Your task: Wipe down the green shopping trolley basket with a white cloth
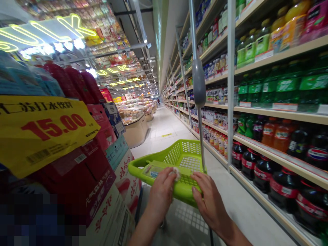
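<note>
Head view: my left grip (164,182) pinches a white wad (176,173) at the green cart (183,192); my right grip (207,193) (closure unclear) should steady it.

The left hand (162,188) holds a white tissue (176,173) at the green shopping-cart basket's (164,158) near edge, the right hand (208,196) at its near-right corner.

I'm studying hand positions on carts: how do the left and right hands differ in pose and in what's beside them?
The left hand has a white wad at its fingers; none shows at the right hand.
The left hand's fingers curl close together, while the right hand's thumb stands apart from its fingers.
The right hand is nearer the metal pole than the left hand.
Both are bare and at the green basket's near side.
</note>
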Motion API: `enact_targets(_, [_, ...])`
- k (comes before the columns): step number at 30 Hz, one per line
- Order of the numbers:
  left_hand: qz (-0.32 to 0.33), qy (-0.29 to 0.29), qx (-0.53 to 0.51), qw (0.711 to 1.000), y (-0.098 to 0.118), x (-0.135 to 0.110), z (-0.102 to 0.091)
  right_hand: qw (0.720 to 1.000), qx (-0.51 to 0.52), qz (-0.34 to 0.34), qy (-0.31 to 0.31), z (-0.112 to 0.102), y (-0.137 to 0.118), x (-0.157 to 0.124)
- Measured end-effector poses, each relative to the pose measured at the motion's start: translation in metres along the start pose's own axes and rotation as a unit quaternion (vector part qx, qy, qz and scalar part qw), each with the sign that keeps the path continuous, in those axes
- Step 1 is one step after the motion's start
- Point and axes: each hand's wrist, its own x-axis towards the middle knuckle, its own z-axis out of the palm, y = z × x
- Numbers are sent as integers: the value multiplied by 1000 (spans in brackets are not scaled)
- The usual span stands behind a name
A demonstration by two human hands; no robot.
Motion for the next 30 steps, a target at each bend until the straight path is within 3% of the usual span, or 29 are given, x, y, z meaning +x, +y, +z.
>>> enact_targets(2, [-58,26,26,998,-22,2,-6,1000,13,0,-11,-1,4,0])
enact_targets(4, [-102,46,30,993,-25,4,-6,1000,22,2,-14,1,7,1])
enact_targets(6, [-102,34,-3,994,-5,7,1,1000,26,7,-1,4,10,0])
enact_targets(9, [-41,7,-58,997,42,15,21,999,38,13,13,9,18,1])
enact_targets(11, [-9,6,-68,998,58,19,31,999,43,15,15,9,27,4])
enact_targets(13, [9,9,-54,998,53,19,33,999,41,12,9,5,37,9])
enact_targets(15, [7,17,-24,1000,32,16,28,999,30,11,-3,-1,48,15])
enact_targets(19, [-65,52,33,996,-10,7,14,998,-51,36,-1,-10,54,26])
enact_targets(22, [-68,58,36,995,-1,6,20,993,-109,37,-20,-7,39,33])
enact_targets(25, [-11,45,20,999,26,12,41,991,-109,20,-71,0,22,37])
enact_targets(27, [13,36,26,999,35,16,54,992,-105,17,-74,2,20,37])
enact_targets(30, [12,34,46,998,22,11,55,995,-84,-2,-59,-2,30,35])
